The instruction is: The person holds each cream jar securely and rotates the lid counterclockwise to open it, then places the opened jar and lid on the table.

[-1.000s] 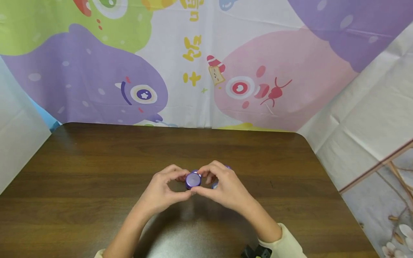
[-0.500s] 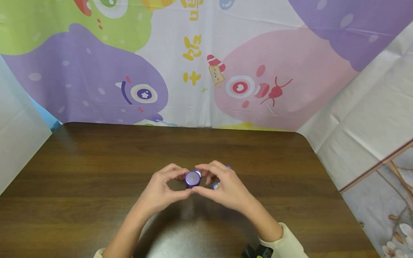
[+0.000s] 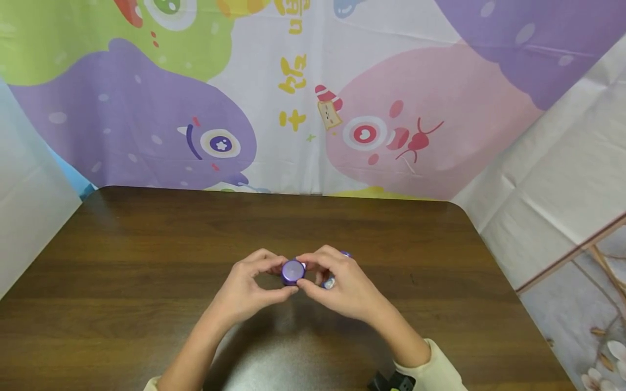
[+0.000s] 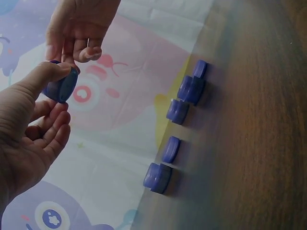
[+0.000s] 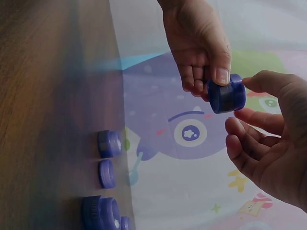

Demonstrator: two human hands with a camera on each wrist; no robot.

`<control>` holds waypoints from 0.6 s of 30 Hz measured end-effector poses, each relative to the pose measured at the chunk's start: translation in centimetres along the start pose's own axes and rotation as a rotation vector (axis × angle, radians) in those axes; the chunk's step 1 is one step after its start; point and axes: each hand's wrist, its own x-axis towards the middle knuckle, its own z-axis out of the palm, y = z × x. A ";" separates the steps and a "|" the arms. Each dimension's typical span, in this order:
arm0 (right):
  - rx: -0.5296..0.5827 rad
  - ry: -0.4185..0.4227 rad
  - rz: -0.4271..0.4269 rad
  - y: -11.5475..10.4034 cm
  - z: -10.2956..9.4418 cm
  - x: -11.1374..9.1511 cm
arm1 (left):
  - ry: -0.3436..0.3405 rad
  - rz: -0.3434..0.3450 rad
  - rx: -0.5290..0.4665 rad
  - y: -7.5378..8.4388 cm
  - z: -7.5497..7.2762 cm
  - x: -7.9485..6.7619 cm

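Over the table, a small round purple jar [image 3: 293,271] with a flat, pale end is held between both hands. Thumb and fingertips of the left hand [image 3: 244,285] pinch it; in the right wrist view that thumb presses on the dark-banded side of the jar [image 5: 225,98]. The right hand [image 3: 344,282] grips the jar's other end, thumb below and index finger above, its remaining fingers curled loosely. Part of the jar is hidden behind the left thumb in the left wrist view. Beyond the right hand, a small purple piece [image 3: 329,282] shows on the table.
On the brown wooden table [image 3: 146,244] several purple jars and flat round lids stand in a line, among them a jar [image 4: 157,177] and a lid [image 4: 171,149]. A cartoon-print cloth [image 3: 293,163] hangs at the table's far edge.
The right thumb has shifted slightly from the jar's lower edge toward its right side, and the left thumb has slid a little to the right. The jar stays nearly in place.
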 end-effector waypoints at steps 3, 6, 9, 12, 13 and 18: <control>0.005 0.014 0.024 -0.1 -0.1 0.0 | 0.001 -0.007 -0.001 0.0 0.0 0.0; 0.009 0.027 0.039 -0.1 0.0 0.0 | 0.001 -0.012 0.001 0.1 -0.1 0.1; 0.003 0.026 0.033 -0.1 0.0 0.0 | -0.003 -0.016 0.001 0.1 -0.1 0.1; -0.007 0.005 0.014 0.0 0.0 0.0 | -0.004 -0.016 0.004 0.1 -0.1 0.1; -0.007 -0.002 0.007 0.0 0.0 0.0 | -0.002 -0.017 0.005 0.0 -0.1 0.0; 0.012 -0.006 0.029 0.1 0.1 -0.1 | 0.010 -0.031 0.001 -0.2 0.0 0.0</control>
